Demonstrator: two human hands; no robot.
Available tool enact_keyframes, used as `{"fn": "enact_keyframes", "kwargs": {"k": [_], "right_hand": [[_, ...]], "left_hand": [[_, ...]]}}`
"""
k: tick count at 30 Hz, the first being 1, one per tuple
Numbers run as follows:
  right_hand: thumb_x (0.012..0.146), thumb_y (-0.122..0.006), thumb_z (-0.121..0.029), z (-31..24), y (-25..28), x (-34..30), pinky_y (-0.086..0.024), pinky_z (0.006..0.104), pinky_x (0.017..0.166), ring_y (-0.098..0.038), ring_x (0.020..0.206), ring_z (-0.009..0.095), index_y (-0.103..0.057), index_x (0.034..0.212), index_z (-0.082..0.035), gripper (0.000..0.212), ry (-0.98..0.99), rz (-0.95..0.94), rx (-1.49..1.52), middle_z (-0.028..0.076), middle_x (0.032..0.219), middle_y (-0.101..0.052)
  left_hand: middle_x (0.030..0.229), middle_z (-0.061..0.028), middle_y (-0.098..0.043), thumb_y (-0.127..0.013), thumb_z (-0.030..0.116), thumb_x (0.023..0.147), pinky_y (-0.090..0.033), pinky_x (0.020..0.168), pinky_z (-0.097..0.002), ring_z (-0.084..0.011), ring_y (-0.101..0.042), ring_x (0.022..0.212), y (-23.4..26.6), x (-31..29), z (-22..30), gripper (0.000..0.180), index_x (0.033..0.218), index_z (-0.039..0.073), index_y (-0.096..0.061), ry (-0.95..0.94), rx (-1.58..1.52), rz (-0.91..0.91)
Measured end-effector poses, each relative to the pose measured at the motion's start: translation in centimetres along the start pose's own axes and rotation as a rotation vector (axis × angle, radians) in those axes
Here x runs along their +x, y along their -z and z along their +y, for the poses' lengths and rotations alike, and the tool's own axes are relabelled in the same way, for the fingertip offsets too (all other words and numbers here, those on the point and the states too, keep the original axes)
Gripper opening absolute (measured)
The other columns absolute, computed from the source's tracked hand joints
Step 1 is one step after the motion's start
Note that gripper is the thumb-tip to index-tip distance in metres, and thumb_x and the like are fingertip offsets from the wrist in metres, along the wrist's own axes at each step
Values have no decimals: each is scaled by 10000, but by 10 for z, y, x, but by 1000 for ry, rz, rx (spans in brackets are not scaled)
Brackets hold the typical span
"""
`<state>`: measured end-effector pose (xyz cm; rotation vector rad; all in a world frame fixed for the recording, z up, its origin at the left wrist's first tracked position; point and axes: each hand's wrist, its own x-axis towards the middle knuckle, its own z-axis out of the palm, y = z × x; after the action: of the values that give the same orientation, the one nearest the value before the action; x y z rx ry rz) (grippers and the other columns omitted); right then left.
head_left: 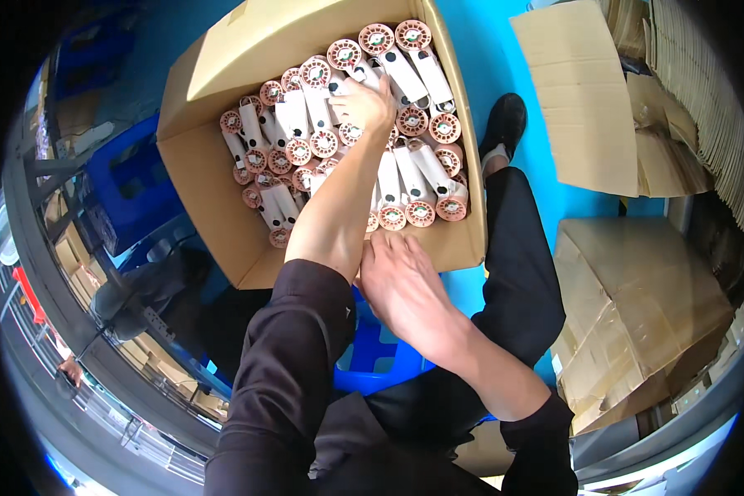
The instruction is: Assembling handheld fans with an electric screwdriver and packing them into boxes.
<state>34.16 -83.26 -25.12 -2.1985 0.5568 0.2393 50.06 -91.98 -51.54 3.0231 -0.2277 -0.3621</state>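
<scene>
An open cardboard box (202, 211) in front of me is packed with rows of small white handheld fans (405, 80), each with a round, slotted pink head. My left hand (362, 103) reaches into the box among the upper rows, its fingers and thumb around the white handle of one fan. The palm and forearm cover part of the fans in the middle. My right hand (401, 269) lies at the near wall of the box, its fingers bent over the top edge. Its fingertips are close to the pink heads of the nearest row.
A blue plastic crate (376, 355) is under the box's near side, and more blue crates (136, 186) stand at left by a metal frame. To the right are a closed carton (636, 306), a loose cardboard sheet (574, 95) and stacked flat cardboard (711, 99). My shoe (504, 124) rests on the blue floor.
</scene>
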Motion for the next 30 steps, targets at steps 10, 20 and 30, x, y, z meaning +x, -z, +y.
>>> {"fn": "enact_keyframes", "kwargs": {"k": [10, 20, 30], "right_hand": [[791, -593, -183, -3, -15, 23, -464, 452, 831, -589, 933, 380, -517, 1031, 40, 337, 51, -182, 79, 234, 964, -587], [656, -755, -365, -57, -36, 17, -459, 408, 908, -581, 1054, 303, -558, 1210, -91, 649, 84, -587, -19, 173, 1168, -590], [736, -682, -167, 72, -156, 52, -499, 324, 673, -637, 713, 189, -641, 993, 38, 332, 249, -598, -34, 140, 809, -674]], "left_hand": [[1112, -332, -543, -612, 421, 814, -457, 862, -433, -415, -550, 1042, 78, -24, -124, 636, 1254, -8, -450, -446, -275, -493], [938, -177, -643, -564, 212, 889, -498, 769, -343, -247, -634, 863, 348, -190, -256, 283, 1034, -29, -588, -463, -708, -315], [905, -88, -631, -573, 114, 892, -481, 772, -289, -155, -600, 847, 581, -334, -465, 183, 1025, -10, -579, -112, -701, 680]]}}
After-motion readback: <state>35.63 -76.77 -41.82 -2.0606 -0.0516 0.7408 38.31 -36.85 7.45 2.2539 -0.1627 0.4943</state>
